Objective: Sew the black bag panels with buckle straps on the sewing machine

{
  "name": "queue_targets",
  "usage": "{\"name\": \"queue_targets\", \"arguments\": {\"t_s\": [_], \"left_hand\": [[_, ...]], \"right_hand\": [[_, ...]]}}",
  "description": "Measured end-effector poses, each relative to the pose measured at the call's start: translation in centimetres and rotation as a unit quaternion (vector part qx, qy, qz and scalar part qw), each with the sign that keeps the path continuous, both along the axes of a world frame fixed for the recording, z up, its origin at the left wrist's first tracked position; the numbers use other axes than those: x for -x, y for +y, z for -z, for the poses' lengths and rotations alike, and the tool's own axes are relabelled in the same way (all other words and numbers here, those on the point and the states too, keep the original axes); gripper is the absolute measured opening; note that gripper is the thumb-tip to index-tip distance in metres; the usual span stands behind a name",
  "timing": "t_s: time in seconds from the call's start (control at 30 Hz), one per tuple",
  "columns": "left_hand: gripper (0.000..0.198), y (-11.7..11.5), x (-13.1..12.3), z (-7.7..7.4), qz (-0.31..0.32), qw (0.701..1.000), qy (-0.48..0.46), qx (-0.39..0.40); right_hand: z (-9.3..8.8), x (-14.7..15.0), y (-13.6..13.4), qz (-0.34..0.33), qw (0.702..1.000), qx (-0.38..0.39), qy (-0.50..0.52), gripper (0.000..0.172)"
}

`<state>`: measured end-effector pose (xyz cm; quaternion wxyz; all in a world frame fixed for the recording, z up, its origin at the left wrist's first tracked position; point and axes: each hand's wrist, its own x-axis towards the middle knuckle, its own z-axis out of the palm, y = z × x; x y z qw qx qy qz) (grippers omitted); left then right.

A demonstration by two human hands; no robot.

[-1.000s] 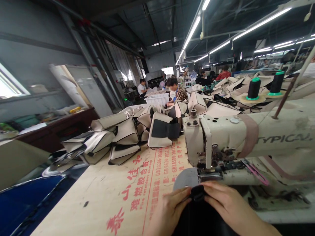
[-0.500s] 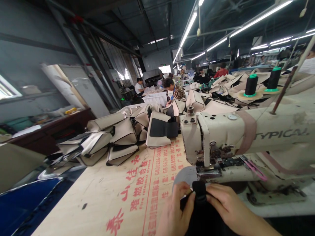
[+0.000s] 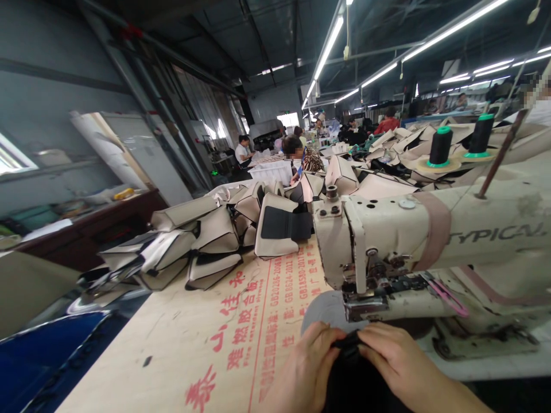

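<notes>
My left hand (image 3: 306,367) and my right hand (image 3: 398,361) meet at the bottom of the view, fingers closed on a black fabric piece (image 3: 350,373) that runs down out of frame. The piece's top edge lies just in front of the presser foot (image 3: 364,307) of a cream sewing machine (image 3: 430,241) marked TYPICAL. Both hands pinch the fabric from either side, thumbs close together.
A cardboard sheet with red print (image 3: 241,332) covers the table. Beige and black sewn covers (image 3: 215,235) are heaped behind it. Two black thread cones (image 3: 441,146) stand on the machine's far side. Other people sit at work farther back. A blue bin (image 3: 47,350) is at the left.
The upright black strip seen half a second ago has been folded down under my fingers. My hands have shifted slightly; the camera tilted a little.
</notes>
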<state>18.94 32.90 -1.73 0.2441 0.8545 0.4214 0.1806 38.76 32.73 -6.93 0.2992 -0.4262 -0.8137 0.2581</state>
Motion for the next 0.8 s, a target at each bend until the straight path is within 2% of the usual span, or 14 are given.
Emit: {"name": "queue_targets", "arguments": {"t_s": [0.17,0.23,0.37,0.53,0.7,0.73,0.8], "left_hand": [[0.023,0.5,-0.3,0.3,-0.022,0.998,-0.036,0.053],[0.022,0.6,-0.2,0.4,-0.028,0.997,-0.037,0.064],[0.023,0.7,0.0,0.6,-0.044,0.995,-0.052,0.07],[0.021,0.9,0.1,1.2,-0.065,0.993,-0.063,0.073],[0.007,0.9,0.1,2.9,-0.191,0.972,-0.125,0.06],[0.007,0.9,0.1,3.1,-0.206,0.967,-0.138,0.06],[0.011,1.0,0.2,3.3,-0.198,0.964,-0.16,0.075]], "right_hand": [[0.6,-0.1,0.3,0.029,0.999,0.035,0.024,0.01],[0.7,-0.1,0.4,0.028,0.999,0.027,0.026,0.013],[0.2,0.0,0.5,-0.004,1.0,-0.018,-0.002,0.033],[-0.7,0.4,1.3,-0.052,0.998,-0.027,-0.024,0.023],[-0.2,0.8,1.9,-0.017,0.999,-0.023,0.019,0.019],[0.0,0.8,1.9,-0.011,0.999,-0.023,0.027,0.018],[0.2,0.9,1.8,-0.004,0.999,-0.023,0.039,0.019]]}}
